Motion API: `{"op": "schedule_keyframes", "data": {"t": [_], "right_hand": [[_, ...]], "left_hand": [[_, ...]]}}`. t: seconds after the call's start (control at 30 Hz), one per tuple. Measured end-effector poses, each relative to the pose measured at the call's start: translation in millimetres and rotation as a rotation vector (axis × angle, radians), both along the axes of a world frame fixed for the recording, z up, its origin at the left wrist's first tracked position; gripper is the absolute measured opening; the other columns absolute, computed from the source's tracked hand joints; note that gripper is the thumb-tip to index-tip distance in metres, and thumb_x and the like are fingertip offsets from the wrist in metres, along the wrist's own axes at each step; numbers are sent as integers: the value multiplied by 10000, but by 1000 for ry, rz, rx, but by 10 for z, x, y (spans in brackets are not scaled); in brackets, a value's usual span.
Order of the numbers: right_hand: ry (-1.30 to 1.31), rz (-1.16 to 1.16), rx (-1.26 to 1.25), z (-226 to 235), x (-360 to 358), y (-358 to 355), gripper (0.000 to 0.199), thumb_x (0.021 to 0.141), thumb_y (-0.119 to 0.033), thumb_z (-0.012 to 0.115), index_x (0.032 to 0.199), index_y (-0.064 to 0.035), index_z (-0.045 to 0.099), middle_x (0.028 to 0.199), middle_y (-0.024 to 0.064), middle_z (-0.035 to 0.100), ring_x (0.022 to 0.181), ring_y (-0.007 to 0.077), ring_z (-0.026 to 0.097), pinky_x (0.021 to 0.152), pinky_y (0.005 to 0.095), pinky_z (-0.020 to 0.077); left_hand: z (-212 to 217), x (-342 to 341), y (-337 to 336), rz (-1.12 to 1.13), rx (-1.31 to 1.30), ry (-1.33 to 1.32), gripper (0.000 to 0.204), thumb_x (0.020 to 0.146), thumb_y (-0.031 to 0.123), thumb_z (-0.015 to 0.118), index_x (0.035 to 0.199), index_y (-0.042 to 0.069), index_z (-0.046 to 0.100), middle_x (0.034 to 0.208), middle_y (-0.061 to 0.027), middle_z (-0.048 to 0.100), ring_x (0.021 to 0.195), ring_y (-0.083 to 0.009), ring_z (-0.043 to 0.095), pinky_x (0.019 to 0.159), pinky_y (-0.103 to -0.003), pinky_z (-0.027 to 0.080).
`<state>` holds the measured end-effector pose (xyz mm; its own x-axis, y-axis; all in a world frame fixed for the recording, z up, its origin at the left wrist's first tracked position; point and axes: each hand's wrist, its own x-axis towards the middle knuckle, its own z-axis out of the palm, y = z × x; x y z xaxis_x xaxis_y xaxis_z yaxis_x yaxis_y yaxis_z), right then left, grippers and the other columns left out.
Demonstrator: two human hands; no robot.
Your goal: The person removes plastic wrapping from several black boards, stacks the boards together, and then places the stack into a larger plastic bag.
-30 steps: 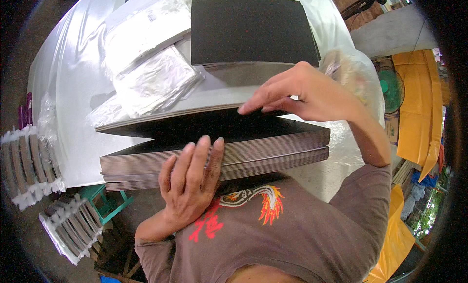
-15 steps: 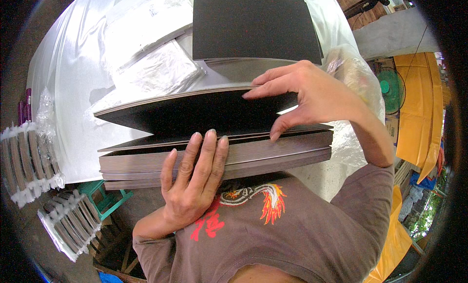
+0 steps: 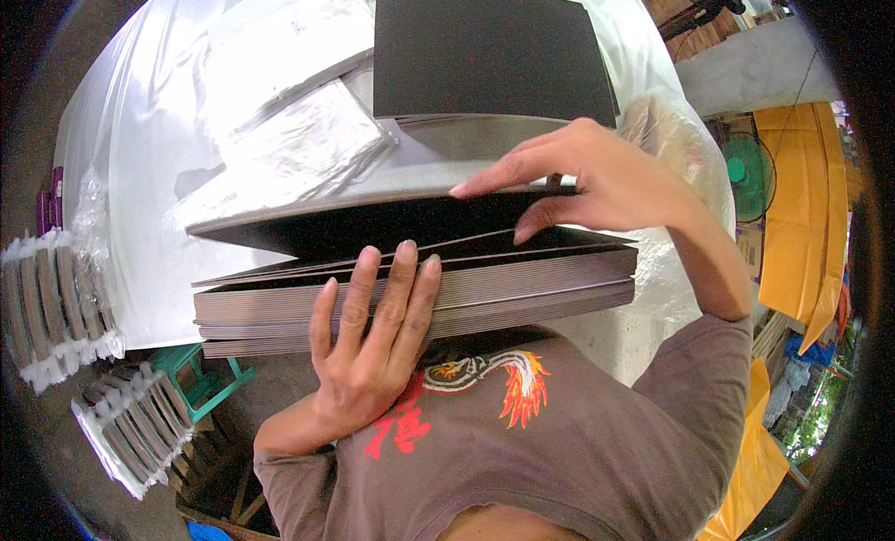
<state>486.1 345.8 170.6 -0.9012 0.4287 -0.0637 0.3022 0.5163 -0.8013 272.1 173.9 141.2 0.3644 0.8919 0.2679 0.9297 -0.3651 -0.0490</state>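
Observation:
A thick stack of black boards (image 3: 522, 282) with grey-brown edges stands in front of my chest. Its upper boards (image 3: 308, 226) are spread away from the rest, leaving a dark wedge-shaped gap. My left hand (image 3: 378, 326) lies against the near edges, fingers stretched out and slightly spread, fingertips at the top of the stack. My right hand (image 3: 578, 177) curves over the far right part, gripping the raised boards between fingers and thumb. Its index fingertip rests on their top edge. The thumb is inside the gap, by the lifted corner of a thin board.
Another black board pile (image 3: 494, 51) lies at the table's far side. Left of it are plastic-wrapped white packages (image 3: 298, 135). Clear plastic (image 3: 667, 135) bunches at the table's right edge. Wrapped bundles (image 3: 135, 429) stand low at left beside a green stool (image 3: 210, 392). Yellow sheets (image 3: 797, 205) hang at right.
My right thumb has risen from the lower stack's edge into the gap, and a thin board has lifted there. The raised boards tilt nearer to me. My left hand has hardly moved.

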Motion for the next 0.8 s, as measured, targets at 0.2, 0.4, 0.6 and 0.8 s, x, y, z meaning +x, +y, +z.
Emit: {"op": "schedule_keyframes", "data": {"t": [0.2,0.4,0.6,0.8], "right_hand": [[-80,110,-21,107,-22,-92,241,764,-83,632,1001,-60,670,904,153,660,828,314,633,747,345,494],[-21,12,101,89,-38,-135,281,753,-205,672,987,-50,673,910,141,664,843,308,631,766,355,492],[-27,-52,96,29,-33,-120,260,742,-180,669,972,-59,679,891,141,664,838,302,633,757,355,492],[-18,-127,102,-1,-60,-129,250,725,-48,615,963,-85,684,841,135,664,787,297,640,711,352,498]], "left_hand": [[-5,-2,-20,14,-14,-5,372,855,221,489,1210,177,590,1311,-23,515,1235,-247,452,1042,-411,252],[9,10,-19,21,-25,0,381,856,228,486,1221,175,580,1311,-18,516,1233,-263,451,1045,-415,247],[-13,7,-18,30,17,-6,379,849,217,496,1216,191,588,1306,-1,517,1180,-239,485,1041,-399,255],[-35,-11,-32,-9,84,13,367,832,216,520,1187,193,610,1232,15,565,1148,-148,515,1014,-367,267]]}}
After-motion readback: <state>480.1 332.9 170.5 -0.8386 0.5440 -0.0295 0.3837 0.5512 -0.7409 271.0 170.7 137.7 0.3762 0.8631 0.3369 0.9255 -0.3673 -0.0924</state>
